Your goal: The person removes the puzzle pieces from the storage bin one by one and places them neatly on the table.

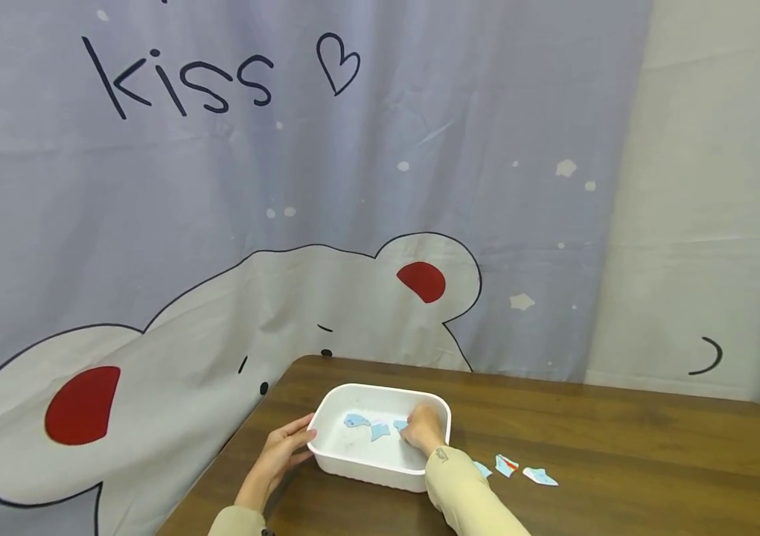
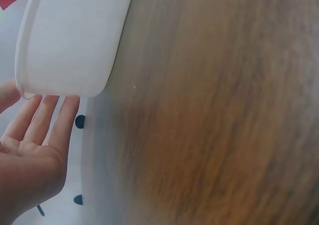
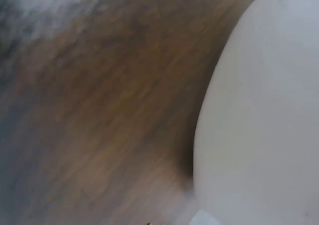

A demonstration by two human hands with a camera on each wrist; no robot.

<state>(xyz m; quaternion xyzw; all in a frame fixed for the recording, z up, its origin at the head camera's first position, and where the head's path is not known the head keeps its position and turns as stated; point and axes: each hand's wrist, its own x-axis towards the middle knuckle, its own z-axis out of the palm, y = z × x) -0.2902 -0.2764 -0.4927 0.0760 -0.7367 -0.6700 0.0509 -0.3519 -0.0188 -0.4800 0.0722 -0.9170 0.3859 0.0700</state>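
A white plastic basin (image 1: 380,476) stands on the wooden table. My left hand (image 1: 279,450) grips its left end, the thumb over the rim and the fingers spread against the outer wall, as the left wrist view also shows. My right hand (image 1: 423,430) reaches down inside the basin with curled fingers, and a light-blue jagged piece (image 1: 400,425) shows at its fingertips. Two more light-blue pieces, one a rounded shape (image 1: 356,420) and one a pointed piece (image 1: 380,430), lie on the basin floor. In the right wrist view the basin's outer wall (image 3: 264,115) fills the right side, and the hand is hidden.
On the wooden table (image 1: 621,447), right of the basin, lie a partly covered blue piece (image 1: 482,469), a piece with a red streak (image 1: 506,466) and a white-blue piece (image 1: 540,476). A printed curtain (image 1: 420,149) hangs right behind the table's far edge.
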